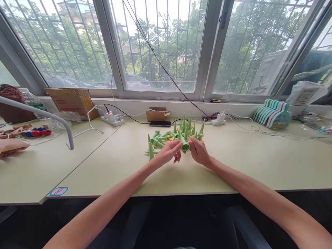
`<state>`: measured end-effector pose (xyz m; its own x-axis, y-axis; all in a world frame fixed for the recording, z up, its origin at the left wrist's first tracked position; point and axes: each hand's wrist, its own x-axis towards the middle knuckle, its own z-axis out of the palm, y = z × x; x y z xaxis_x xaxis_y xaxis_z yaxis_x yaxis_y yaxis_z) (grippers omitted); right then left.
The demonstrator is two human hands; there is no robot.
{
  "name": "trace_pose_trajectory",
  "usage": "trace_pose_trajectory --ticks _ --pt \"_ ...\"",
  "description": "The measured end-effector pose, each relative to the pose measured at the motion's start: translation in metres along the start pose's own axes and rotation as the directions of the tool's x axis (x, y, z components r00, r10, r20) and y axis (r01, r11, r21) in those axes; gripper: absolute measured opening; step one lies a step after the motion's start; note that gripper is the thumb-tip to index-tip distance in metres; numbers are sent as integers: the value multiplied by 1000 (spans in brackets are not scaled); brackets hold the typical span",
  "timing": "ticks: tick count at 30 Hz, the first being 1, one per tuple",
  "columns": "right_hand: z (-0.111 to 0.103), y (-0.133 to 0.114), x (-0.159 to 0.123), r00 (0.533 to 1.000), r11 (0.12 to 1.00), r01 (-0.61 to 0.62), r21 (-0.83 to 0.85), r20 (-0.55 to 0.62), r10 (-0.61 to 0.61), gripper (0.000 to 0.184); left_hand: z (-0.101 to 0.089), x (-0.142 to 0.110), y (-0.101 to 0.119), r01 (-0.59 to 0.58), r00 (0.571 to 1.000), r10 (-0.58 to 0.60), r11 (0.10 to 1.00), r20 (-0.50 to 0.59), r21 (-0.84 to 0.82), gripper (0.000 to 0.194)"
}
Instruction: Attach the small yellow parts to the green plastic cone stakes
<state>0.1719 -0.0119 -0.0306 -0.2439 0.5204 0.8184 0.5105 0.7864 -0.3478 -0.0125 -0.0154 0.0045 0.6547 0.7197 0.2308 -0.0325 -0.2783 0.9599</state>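
Between my hands is a green plastic plant watering spike [185, 146], its round hollow end turned toward me. The thumb and fingers of my left hand [169, 152] pinch its left side. From the right, my closed right hand [199, 151] grips the same spike; its fingertips are partly hidden. Just beyond stand several upright green spikes [184, 121] with small yellow parts among them. More green spikes [158, 141] lie in a loose pile behind my left hand, and an upright green spike [151, 150] stands beside its wrist.
A black phone [160, 123] lies before a small open carton [157, 114]. Power strips [112, 120] and cables line the window side. Teal hanger-like pieces [272, 114] stand at right. Another person's hand [12, 147] rests at far left, near a white lamp arm [62, 121].
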Motion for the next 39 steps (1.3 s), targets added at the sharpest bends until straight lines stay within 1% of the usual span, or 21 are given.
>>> trace_pose_trajectory --ticks 5,10,14,17,20,22,25,27,29,32,34,35,37,39 --pt "0 3 0 1000 999 -7 -32 6 7 35 -1 -1 -2 -88 996 90 987 -10 135 39" --pt "0 5 -1 998 998 -47 -39 32 49 36 -3 -2 -4 -162 984 177 934 -16 319 34" --pt "0 7 -2 995 997 -69 -29 64 70 36 -5 -1 -11 -226 953 297 831 -61 509 30" --pt "2 9 -2 994 996 -82 -22 75 83 37 -8 1 -18 -280 921 389 729 -40 624 29" --pt "3 9 -2 993 996 -91 -15 74 92 39 -12 2 -22 -353 880 475 626 20 695 30" --pt "3 8 -1 993 995 -93 -22 69 94 40 -14 1 -23 -368 858 512 575 29 731 30" --pt "4 7 0 994 995 -95 -33 53 97 40 -12 1 -22 -348 848 530 548 6 761 31" --pt "4 6 0 994 994 -101 -35 38 102 40 -9 2 -21 -314 853 521 564 -35 764 30" --pt "5 5 1 994 993 -108 -38 23 109 40 -6 3 -20 -267 862 498 602 -92 752 29" --pt "5 4 2 993 992 -115 -49 -3 115 39 -2 4 -18 -190 873 436 715 -217 673 29" --pt "5 3 2 993 991 -119 -58 -21 118 38 0 4 -16 -152 884 364 818 -293 555 35" --pt "5 3 2 992 991 -120 -61 -29 119 37 1 4 -14 -136 899 310 870 -311 474 38" --pt "5 3 2 992 991 -119 -67 -40 116 37 3 4 -9 -101 938 186 954 -292 283 39" --pt "5 3 2 993 991 -114 -73 -45 111 37 4 4 -4 -61 966 81 994 -243 92 38"
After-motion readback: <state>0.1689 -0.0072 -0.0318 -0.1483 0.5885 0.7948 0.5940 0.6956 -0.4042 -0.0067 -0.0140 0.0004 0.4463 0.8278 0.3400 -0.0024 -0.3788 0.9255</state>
